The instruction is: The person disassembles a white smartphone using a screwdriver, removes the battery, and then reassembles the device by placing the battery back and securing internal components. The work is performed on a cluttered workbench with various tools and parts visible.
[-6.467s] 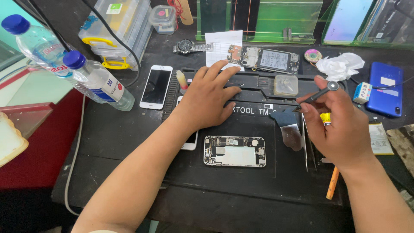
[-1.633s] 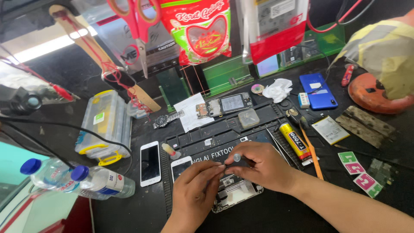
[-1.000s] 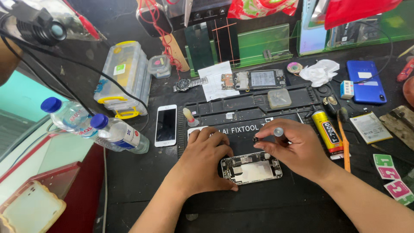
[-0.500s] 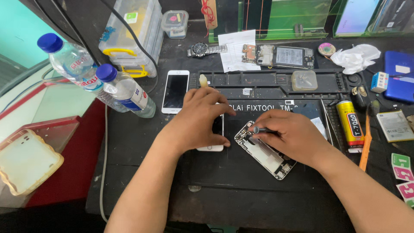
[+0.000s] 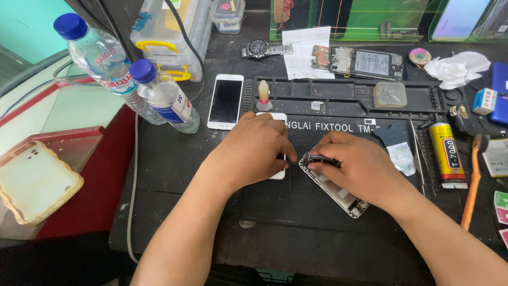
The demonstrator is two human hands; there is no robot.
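An opened phone body (image 5: 344, 195) lies tilted on the black repair mat (image 5: 296, 212). My right hand (image 5: 353, 168) covers most of it and grips a small dark screwdriver (image 5: 317, 158) whose tip meets the phone's upper corner. My left hand (image 5: 253, 150) rests palm down on a white phone screen panel (image 5: 277, 172), which shows only at its edges under the fingers. The two hands almost touch near the phone's top end.
A white phone (image 5: 226, 100) lies face up left of the mat. Two water bottles (image 5: 159, 95) and a clear parts box (image 5: 168, 32) stand at the left. A second open phone (image 5: 360, 61), a wristwatch (image 5: 259, 48), a yellow glue tube (image 5: 447, 153) and an orange-handled tool (image 5: 471, 185) lie around.
The camera view dropped from the shelves to the mat. The open phone turned from level to slanted, and my right hand with the screwdriver moved onto its upper corner. My left hand stayed on the white panel.
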